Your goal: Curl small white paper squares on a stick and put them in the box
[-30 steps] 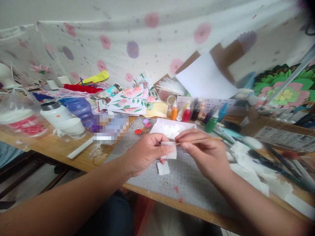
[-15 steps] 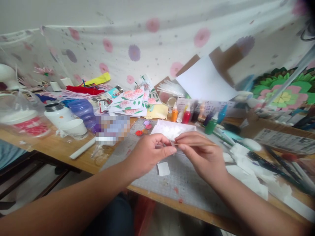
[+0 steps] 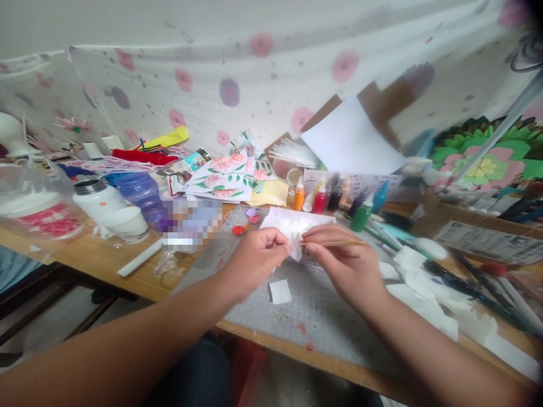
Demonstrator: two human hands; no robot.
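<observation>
My left hand (image 3: pixel 258 257) pinches a small piece of thin white paper (image 3: pixel 296 247) between thumb and fingers. Opposite it, my right hand (image 3: pixel 348 257) is closed on a thin wooden stick (image 3: pixel 335 243), whose tip meets the paper. Whether the right fingertips also touch the paper, I cannot tell. Both hands hover over a grey cutting mat (image 3: pixel 254 322). A small white paper square (image 3: pixel 280 291) lies on the mat below them. Just behind the hands sits a white sheet or shallow tray (image 3: pixel 275 217) with white pieces on it.
Several paint bottles (image 3: pixel 319 196) stand behind the hands. Red and purple paint blobs (image 3: pixel 238 230) are on the mat's far left. A white cup (image 3: pixel 127 223) and a white roll (image 3: pixel 139 257) lie left. Crumpled tissue (image 3: pixel 428 308), brushes and a cardboard box (image 3: pixel 483 226) fill the right.
My left hand has drawn slightly left, away from the right one, and more of the white paper shows between them. The stick stays in my right hand. The view has shifted slightly.
</observation>
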